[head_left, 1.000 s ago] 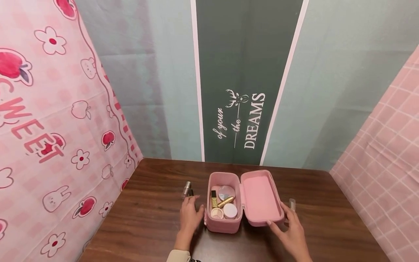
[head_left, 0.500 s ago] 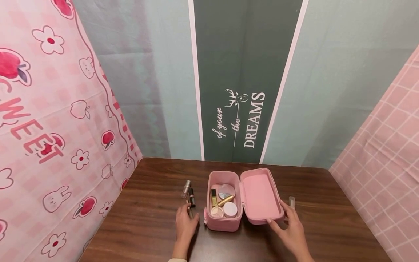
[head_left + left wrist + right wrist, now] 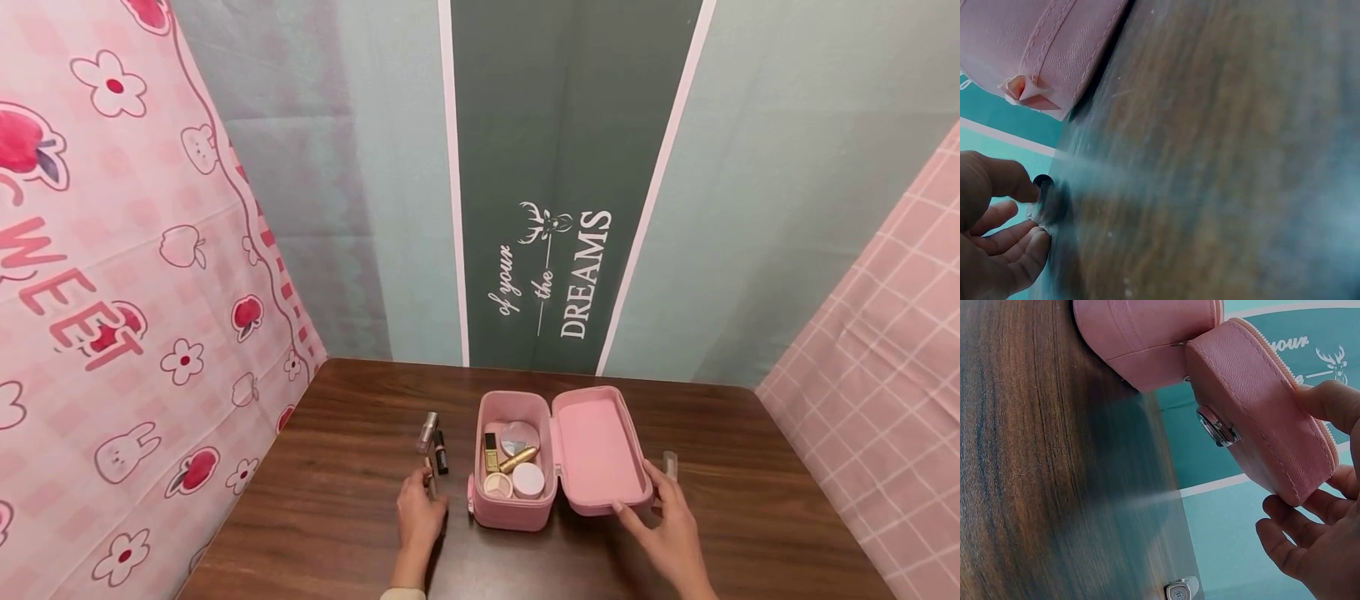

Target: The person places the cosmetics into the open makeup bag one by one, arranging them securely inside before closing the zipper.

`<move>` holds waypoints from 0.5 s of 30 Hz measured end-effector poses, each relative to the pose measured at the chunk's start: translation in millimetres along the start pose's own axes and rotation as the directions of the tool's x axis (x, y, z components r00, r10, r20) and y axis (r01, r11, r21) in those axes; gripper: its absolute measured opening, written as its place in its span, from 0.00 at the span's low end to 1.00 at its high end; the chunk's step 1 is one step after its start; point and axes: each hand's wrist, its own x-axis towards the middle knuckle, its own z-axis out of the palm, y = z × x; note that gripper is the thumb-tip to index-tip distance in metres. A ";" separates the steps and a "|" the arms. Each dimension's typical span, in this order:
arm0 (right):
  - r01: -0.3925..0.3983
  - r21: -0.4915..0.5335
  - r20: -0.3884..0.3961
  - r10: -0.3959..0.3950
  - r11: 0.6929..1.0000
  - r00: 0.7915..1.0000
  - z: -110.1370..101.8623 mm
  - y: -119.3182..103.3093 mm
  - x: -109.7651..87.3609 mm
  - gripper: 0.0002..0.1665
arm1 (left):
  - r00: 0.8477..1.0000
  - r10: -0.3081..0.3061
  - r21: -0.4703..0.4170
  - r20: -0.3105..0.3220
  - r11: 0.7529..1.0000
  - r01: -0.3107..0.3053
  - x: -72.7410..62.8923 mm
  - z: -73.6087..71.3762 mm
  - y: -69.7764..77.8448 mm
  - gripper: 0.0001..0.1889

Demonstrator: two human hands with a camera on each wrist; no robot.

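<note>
Nearest, on the right, there was the right hand, thumb over the rim and fingers beneath, gripping the near right corner of the lid, which leaned back on its hinge. The leathery shell looked light and springy, its outline fairly stiff, so that corner seemed a sound place to hold, well away from the hinge.

Over on the left, the left hand had its fingers curled in, apparently pinching a slim tube just above the surface. Smooth, light, likely to roll: I would have judged mid-length the best hold.

Between the hands sat the pink case, upright, its contents in plain sight. Nearest inside came a three-part pan and a white-lidded jar, the jar probably slick and best taken round its sides; then a gold tube, and farther back a round compact, perhaps the fragile one, safest by its edge.

Left of the case, beyond the slim tube, lay a black tube, then a silvery tube, both hard and slippery-looking. Farthest of all hung the printed cloth.
</note>
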 end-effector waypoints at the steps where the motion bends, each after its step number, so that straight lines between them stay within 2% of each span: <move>1: 0.001 0.000 0.000 -0.001 1.000 1.000 0.0 0.0 -0.2 0.45 | 1.000 0.004 0.007 0.000 1.000 -0.004 0.8 0.3 -0.7 0.25; 8: 0.013 0.007 -0.010 -0.013 1.000 1.000 1.7 0.5 -3.1 0.45 | 1.000 0.019 0.054 0.010 0.998 -0.019 3.6 0.3 -2.1 0.24; 15: 0.010 0.015 -0.012 -0.010 1.000 1.000 1.9 0.6 -5.1 0.45 | 0.999 0.035 0.057 0.017 0.998 -0.036 5.5 -1.1 -2.4 0.19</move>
